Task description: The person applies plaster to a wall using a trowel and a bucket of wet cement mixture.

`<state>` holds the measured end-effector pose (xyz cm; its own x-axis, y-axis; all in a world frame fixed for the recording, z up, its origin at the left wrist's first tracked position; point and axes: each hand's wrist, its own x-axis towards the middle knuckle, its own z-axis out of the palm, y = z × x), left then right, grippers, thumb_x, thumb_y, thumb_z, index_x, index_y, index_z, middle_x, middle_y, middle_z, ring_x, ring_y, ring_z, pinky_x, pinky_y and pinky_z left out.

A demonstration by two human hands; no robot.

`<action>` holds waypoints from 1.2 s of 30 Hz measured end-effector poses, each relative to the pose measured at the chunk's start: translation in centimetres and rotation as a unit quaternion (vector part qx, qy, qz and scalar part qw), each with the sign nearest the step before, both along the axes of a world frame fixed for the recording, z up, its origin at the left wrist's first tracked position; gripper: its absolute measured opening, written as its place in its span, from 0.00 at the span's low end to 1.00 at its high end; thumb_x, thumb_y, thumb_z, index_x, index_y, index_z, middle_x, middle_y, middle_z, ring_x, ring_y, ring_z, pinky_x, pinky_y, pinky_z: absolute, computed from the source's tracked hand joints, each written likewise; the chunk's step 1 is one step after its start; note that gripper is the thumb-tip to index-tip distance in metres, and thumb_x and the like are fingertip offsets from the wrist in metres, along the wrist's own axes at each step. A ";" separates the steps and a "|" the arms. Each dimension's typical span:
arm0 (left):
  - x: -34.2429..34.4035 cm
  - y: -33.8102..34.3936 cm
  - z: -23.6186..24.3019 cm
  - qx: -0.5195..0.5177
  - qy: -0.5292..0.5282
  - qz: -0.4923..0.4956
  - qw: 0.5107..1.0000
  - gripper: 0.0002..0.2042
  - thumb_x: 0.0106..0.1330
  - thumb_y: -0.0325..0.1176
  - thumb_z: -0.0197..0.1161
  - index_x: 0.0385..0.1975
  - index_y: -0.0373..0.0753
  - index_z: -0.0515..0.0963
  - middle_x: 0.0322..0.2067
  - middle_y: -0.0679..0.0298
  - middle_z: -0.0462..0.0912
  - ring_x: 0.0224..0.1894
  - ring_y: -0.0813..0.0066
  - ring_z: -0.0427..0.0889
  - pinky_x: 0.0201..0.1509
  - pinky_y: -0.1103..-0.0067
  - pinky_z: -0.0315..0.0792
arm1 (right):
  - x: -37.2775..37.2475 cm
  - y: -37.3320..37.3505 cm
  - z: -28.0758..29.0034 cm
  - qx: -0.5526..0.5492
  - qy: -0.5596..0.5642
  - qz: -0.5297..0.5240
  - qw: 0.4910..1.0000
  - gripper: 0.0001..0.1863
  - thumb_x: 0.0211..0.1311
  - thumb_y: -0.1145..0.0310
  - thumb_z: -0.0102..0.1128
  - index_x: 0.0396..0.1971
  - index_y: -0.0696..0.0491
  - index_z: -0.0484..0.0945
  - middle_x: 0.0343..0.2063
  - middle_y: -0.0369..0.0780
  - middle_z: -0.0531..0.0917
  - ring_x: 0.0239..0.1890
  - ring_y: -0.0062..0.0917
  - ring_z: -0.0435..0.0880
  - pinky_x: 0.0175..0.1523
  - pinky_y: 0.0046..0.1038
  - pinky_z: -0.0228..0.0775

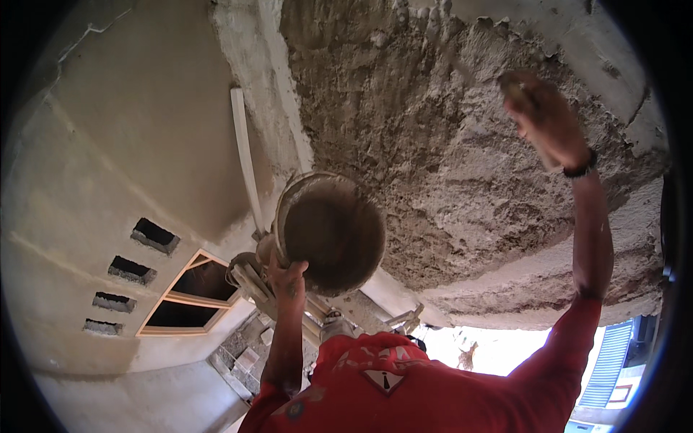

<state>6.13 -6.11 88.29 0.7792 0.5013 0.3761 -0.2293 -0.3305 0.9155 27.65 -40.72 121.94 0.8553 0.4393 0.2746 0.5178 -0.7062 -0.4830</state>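
Gripping the bucket (375,216) at its lower-left rim, the left hand (286,274) is partly closed, thumb at the lip; the other fingers are mostly hidden. The bucket is located just above and to the right of this hand, its mouth facing the camera, with grey-brown material (326,234) inside. The right hand (550,126) is raised at upper right, well apart from the bucket, its fingers curled around a hand tool (514,85). Motion blur obscures the tool's exact type. A rough, grey-brown surface (433,166) extends behind the bucket and the right hand. A pale straight strip (245,148) is positioned left of the bucket.
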 end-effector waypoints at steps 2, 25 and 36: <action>0.7 -0.6 0.0 0.001 -0.011 -0.018 1.000 0.09 0.56 0.32 0.57 0.30 0.36 0.82 0.50 0.44 0.72 0.48 0.45 0.74 0.55 0.60 0.66 | -1.7 -0.5 -4.4 0.014 0.153 0.039 0.987 0.15 0.66 0.64 0.55 0.48 0.56 0.73 0.29 0.41 0.80 0.17 0.18 0.73 0.20 0.20 0.74; 4.3 -4.3 3.9 -0.096 -0.004 -0.019 0.995 0.23 0.50 0.28 0.57 0.49 0.30 0.70 0.40 0.61 0.78 0.40 0.71 0.76 0.49 0.78 0.70 | -8.3 14.1 -27.8 -0.056 0.020 0.201 0.978 0.19 0.60 0.68 0.52 0.50 0.59 0.69 0.28 0.49 0.80 0.24 0.43 0.83 0.29 0.38 0.78; 4.1 -2.0 6.9 -0.104 0.037 -0.043 0.993 0.20 0.47 0.32 0.60 0.42 0.33 0.77 0.37 0.56 0.81 0.41 0.61 0.79 0.49 0.69 0.71 | -4.4 10.4 -22.6 -0.307 -0.185 0.197 0.913 0.21 0.63 0.68 0.48 0.57 0.52 0.67 0.30 0.47 0.79 0.30 0.36 0.84 0.29 0.36 0.79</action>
